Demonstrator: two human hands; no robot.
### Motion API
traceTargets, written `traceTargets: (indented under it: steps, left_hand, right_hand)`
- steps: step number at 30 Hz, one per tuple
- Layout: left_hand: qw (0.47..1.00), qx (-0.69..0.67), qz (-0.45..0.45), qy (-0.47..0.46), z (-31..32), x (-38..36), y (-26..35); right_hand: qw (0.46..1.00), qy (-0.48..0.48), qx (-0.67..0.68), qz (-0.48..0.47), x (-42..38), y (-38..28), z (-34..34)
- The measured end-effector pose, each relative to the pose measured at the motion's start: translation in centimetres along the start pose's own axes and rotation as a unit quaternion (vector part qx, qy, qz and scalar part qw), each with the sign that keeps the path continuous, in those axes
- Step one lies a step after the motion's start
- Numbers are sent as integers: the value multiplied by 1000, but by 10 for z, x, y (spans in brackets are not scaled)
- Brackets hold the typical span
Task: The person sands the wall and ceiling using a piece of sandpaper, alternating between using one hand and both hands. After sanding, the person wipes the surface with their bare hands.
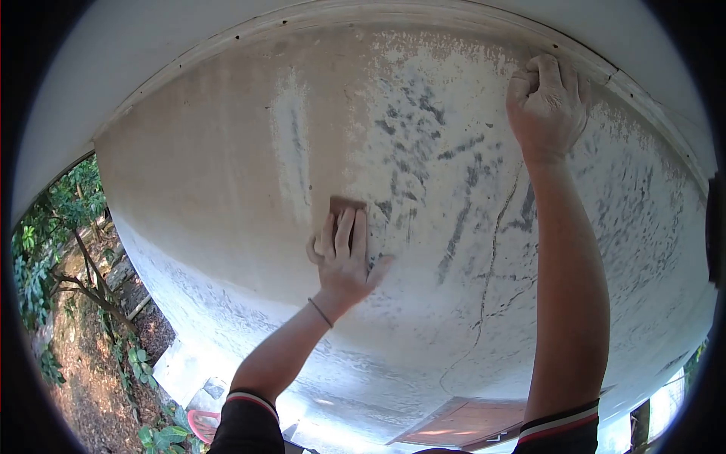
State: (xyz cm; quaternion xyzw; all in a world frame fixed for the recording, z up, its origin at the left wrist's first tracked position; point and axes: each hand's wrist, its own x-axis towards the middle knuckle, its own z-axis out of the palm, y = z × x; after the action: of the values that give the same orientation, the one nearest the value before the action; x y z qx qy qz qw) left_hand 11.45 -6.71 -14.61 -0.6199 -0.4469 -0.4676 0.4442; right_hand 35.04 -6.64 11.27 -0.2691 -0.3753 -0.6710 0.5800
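My left hand (346,257) lies against the wall (219,181), its fingers stretched up and pressing a brown piece of sandpaper (347,203) to the surface. Only the upper edge of the sandpaper shows above the fingertips. Around it the wall changes from smooth beige on the left to rough white with dark grey patches on the right. High on the right, my right hand (550,106) is closed with curled fingers against the wall, just below the ceiling trim. Whatever it may hold is hidden. Pale dust covers both hands.
A long crack (493,257) runs down the wall between my arms. Ceiling trim (283,21) curves along the top. Below are a brown door (461,422) and a red chair (202,425). Trees and a leaf-covered slope (91,340) lie beyond the wall's left edge.
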Motion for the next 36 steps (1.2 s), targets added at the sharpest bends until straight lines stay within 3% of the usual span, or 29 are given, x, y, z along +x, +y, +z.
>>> traceTargets:
  steps: [6,10,14,17,19,23,27,32,36]
  left_hand:
    - [992,-9,-9,125,-19,190,-15]
    - [994,-56,-1,98,-11,160,-9]
    - [1000,-25,4,16,-4,32,15]
    - [998,-50,-16,24,-3,33,16]
    - [993,-72,-20,89,-1,87,11]
    - [987,-56,-35,148,-8,197,-3]
    - [989,-53,-35,136,-5,167,-2]
    - [1000,-12,-28,-3,15,-61,31]
    - [998,-40,-45,21,9,-38,24]
  right_hand:
    - [1000,8,3,-21,1,4,3]
    - [1000,-9,-5,-5,1,3,1]
    - [1000,16,-2,9,2,0,-2]
    - [1000,6,-5,2,3,-3,0]
    - [999,-35,1,0,2,3,-1]
    - [1000,-25,-14,-11,2,5,1]
    - [999,-39,-11,-14,-1,11,2]
    - [998,-52,-23,-1,-3,13,1]
    - [998,-47,-32,4,-1,9,4]
